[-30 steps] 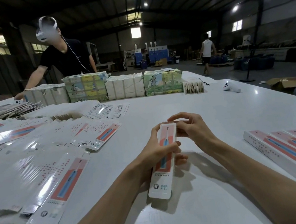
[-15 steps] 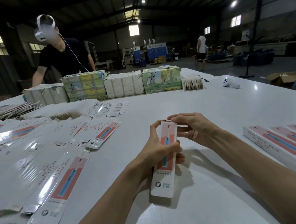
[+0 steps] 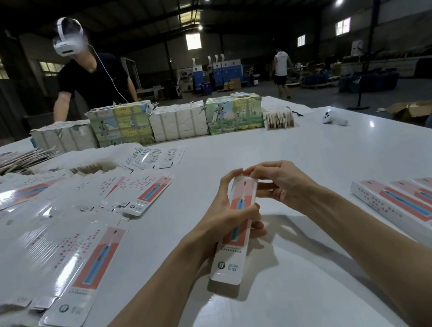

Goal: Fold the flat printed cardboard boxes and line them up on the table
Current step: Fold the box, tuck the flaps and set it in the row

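A long white box with a red and blue print [image 3: 230, 254] is held above the middle of the white table [image 3: 302, 305], its far end raised. My left hand [image 3: 228, 212] grips the box around its middle. My right hand [image 3: 280, 184] has its fingers curled over the box's far end, fingertips on the top flap. Several folded boxes [image 3: 420, 213] lie side by side at the right. Flat unfolded boxes [image 3: 53, 254] lie spread in heaps over the left side of the table.
Bundled packs [image 3: 151, 122] stand in a row along the far edge, a person in a headset [image 3: 91, 78] leaning behind them. A white controller [image 3: 334, 118] lies at the far right. A cardboard carton [image 3: 410, 110] sits on the floor beyond the table's right edge.
My right hand's fingers have moved further over the box's far end, now meeting the left fingertips there. The person across the table has straightened and shifted right.
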Motion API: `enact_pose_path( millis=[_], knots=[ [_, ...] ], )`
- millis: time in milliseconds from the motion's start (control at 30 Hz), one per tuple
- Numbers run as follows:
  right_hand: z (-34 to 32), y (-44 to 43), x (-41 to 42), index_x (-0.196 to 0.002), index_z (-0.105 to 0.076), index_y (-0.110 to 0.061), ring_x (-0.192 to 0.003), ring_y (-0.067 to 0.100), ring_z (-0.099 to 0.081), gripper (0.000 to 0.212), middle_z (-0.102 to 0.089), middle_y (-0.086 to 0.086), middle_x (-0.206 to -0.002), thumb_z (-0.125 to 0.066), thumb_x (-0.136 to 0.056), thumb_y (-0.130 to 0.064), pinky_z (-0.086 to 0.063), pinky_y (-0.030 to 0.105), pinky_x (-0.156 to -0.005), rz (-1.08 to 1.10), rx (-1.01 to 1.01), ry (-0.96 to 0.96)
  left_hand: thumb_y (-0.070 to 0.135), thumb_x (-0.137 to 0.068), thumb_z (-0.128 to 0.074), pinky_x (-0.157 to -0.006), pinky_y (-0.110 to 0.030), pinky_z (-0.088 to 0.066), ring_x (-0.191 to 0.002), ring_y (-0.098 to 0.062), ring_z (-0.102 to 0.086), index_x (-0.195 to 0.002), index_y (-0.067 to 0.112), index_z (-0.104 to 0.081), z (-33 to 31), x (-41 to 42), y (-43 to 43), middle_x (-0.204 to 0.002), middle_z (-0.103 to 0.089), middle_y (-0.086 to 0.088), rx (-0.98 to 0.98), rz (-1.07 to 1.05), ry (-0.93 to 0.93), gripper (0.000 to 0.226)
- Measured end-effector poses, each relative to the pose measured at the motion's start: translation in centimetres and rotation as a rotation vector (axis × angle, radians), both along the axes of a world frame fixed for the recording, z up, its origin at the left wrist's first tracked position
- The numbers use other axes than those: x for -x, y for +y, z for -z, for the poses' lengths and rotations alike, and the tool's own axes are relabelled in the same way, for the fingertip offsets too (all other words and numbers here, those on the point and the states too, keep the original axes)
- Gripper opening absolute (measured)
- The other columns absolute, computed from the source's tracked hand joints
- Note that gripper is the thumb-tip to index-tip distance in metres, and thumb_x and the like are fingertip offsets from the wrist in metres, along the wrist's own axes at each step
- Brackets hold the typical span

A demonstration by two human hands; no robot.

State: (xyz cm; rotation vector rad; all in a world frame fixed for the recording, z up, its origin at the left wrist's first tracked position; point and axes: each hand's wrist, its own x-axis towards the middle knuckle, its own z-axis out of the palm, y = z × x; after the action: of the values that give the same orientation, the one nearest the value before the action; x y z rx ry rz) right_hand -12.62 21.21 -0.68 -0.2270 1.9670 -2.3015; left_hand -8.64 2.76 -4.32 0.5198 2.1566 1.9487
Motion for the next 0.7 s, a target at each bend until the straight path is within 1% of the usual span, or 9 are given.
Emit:
enact_pose_path(
  millis=[100, 167, 233, 333, 433, 500, 533, 600, 700],
  knots=[
    [0.1, 0.0, -0.1, -0.099, -0.081, 0.001, -0.100, 0.033, -0.077, 0.022, -0.078, 0.017, -0.107, -0.058, -0.097, 0.000, -0.065, 0.038, -0.075, -0.040, 0.009, 0.008, 0.013, -0.075, -0.084, -0.067, -0.037, -0.064, -0.082, -0.038, -0.079, -0.136, 0.063, -0.031, 0.0, 0.0, -0.1, -0.120, -0.061, -0.023, -0.001, -0.022, -0.010, 0.095],
    [0.2, 0.2, 0.0, -0.108, -0.078, 0.003, -0.105, 0.032, -0.076, 0.024, -0.078, 0.016, -0.112, -0.058, -0.097, -0.001, -0.065, 0.038, -0.079, -0.087, 0.027, -0.001, 0.013, -0.078, -0.084, -0.066, -0.034, -0.063, -0.080, -0.034, -0.079, -0.143, 0.061, -0.022, 0.0, 0.1, -0.1, -0.123, -0.060, -0.021, 0.011, -0.043, -0.003, 0.102],
    [0.3, 0.3, 0.2, -0.111, -0.078, 0.001, -0.110, 0.031, -0.075, 0.024, -0.077, 0.016, -0.116, -0.059, -0.098, -0.003, -0.065, 0.039, -0.083, -0.113, 0.033, 0.005, 0.013, -0.080, -0.083, -0.067, -0.033, -0.063, -0.081, -0.032, -0.079, -0.149, 0.057, -0.016, 0.1, 0.3, -0.2, -0.124, -0.060, -0.020, 0.013, -0.051, 0.003, 0.106],
    [0.5, 0.1, 0.2, -0.115, -0.079, -0.004, -0.110, 0.031, -0.075, 0.021, -0.077, 0.015, -0.116, -0.070, -0.097, -0.008, -0.064, 0.038, -0.083, -0.161, 0.012, 0.036, 0.020, -0.076, -0.083, -0.068, -0.034, -0.063, -0.079, -0.031, -0.079, -0.148, 0.049, -0.022, 0.2, 0.6, -0.3, -0.118, -0.063, -0.021, -0.005, -0.069, -0.001, 0.099],
    [1.4, -0.6, 0.3, -0.123, -0.073, -0.005, -0.109, 0.032, -0.075, 0.029, -0.075, 0.017, -0.117, -0.075, -0.094, -0.008, -0.063, 0.038, -0.088, -0.169, 0.009, 0.098, 0.017, -0.076, -0.083, -0.068, -0.035, -0.063, -0.080, -0.032, -0.078, -0.145, 0.049, -0.026, 0.3, 0.9, -0.3, -0.116, -0.063, -0.022, -0.043, -0.118, -0.019, 0.095],
    [1.7, -1.1, 0.3, -0.123, -0.071, -0.002, -0.108, 0.034, -0.075, 0.031, -0.075, 0.019, -0.116, -0.076, -0.093, -0.007, -0.063, 0.040, -0.090, -0.119, 0.020, 0.131, 0.011, -0.079, -0.083, -0.066, -0.036, -0.064, -0.079, -0.032, -0.079, -0.143, 0.050, -0.028, 0.3, 1.0, -0.2, -0.115, -0.062, -0.023, -0.087, -0.125, -0.057, 0.093],
    [1.8, -1.2, 0.3, -0.121, -0.071, 0.000, -0.107, 0.034, -0.075, 0.030, -0.075, 0.020, -0.115, -0.077, -0.092, -0.006, -0.063, 0.038, -0.089, -0.104, 0.024, 0.146, 0.009, -0.080, -0.083, -0.065, -0.037, -0.064, -0.079, -0.031, -0.079, -0.142, 0.050, -0.029, 0.3, 0.9, -0.2, -0.115, -0.062, -0.023, -0.112, -0.123, -0.084, 0.092],
    [1.8, -1.1, 0.4, -0.116, -0.073, 0.001, -0.103, 0.035, -0.076, 0.026, -0.075, 0.022, -0.112, -0.078, -0.091, -0.003, -0.063, 0.034, -0.084, -0.102, 0.042, 0.165, 0.007, -0.081, -0.084, -0.065, -0.038, -0.064, -0.081, -0.032, -0.079, -0.141, 0.052, -0.031, 0.4, 0.8, -0.3, -0.117, -0.061, -0.024, -0.128, -0.125, -0.107, 0.092],
    [1.6, -0.6, 0.5, -0.108, -0.076, 0.002, -0.099, 0.036, -0.076, 0.020, -0.076, 0.024, -0.107, -0.078, -0.089, 0.000, -0.062, 0.033, -0.082, -0.102, 0.046, 0.163, 0.007, -0.080, -0.085, -0.068, -0.040, -0.064, -0.083, -0.034, -0.079, -0.139, 0.055, -0.032, 0.4, 0.6, -0.1, -0.119, -0.061, -0.024, -0.139, -0.115, -0.105, 0.093]
  ],
)
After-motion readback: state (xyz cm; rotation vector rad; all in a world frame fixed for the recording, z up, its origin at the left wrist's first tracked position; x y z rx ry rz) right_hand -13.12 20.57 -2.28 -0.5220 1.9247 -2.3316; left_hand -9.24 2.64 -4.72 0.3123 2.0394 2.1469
